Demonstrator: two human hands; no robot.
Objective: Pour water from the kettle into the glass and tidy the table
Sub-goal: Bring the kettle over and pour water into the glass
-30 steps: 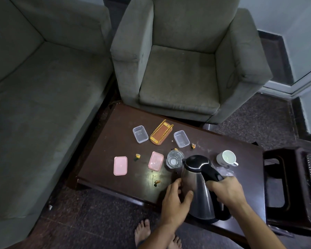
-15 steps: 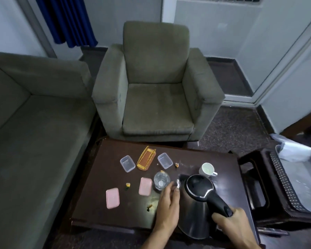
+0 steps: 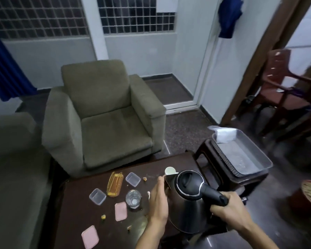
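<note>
Table (image 3: 79, 212): cup (image 3: 170, 170) half-hidden bhd kettle (image 3: 187, 212).

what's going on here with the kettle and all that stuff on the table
A person grips a steel kettle by its black handle with the right hand, while the left hand rests flat against its side near the spout. The kettle is upright, not pouring. The glass stands on the dark table just left of the left hand. Two pink lids, two clear containers, an orange tray and a white cup sit scattered around.
</note>
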